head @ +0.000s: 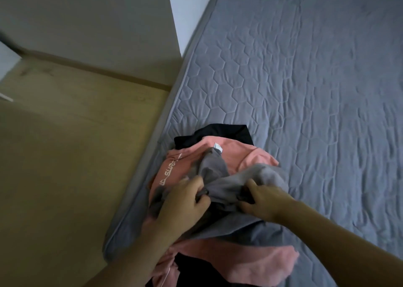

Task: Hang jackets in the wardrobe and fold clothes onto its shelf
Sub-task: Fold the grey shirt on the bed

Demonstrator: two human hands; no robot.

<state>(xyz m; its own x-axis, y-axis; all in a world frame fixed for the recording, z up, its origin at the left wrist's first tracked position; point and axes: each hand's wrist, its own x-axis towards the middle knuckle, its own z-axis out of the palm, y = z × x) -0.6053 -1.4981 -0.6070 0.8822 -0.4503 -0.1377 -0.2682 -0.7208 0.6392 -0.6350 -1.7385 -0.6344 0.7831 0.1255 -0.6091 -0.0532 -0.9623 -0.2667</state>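
Head view: you are gripping a grey garment (pixel 220 182) with both hands at the near left corner of the bed. Your left hand (pixel 183 201) is curling its fingers round a bunched fold of the grey cloth; your right hand (pixel 259 199) is pinching the same cloth just beside it, thumb on top. Neither hand is open.

Under the grey piece a pink sweatshirt (pixel 235 153) with white lettering is lying crumpled, and a black garment (pixel 218 134) is showing at the far end of the pile and again near your forearms. All are resting on the grey quilted mattress cover (pixel 305 90), close to its left edge, with the wooden floor (pixel 65 155) beside it.

Risk, as I judge it: the pieces are overlapping, so lifting the grey one may be dragging the pink one along and over the edge onto the floor. Grips this close together may also be leaving the cloth bunched, spoiling a clean fold. No wardrobe is in view.
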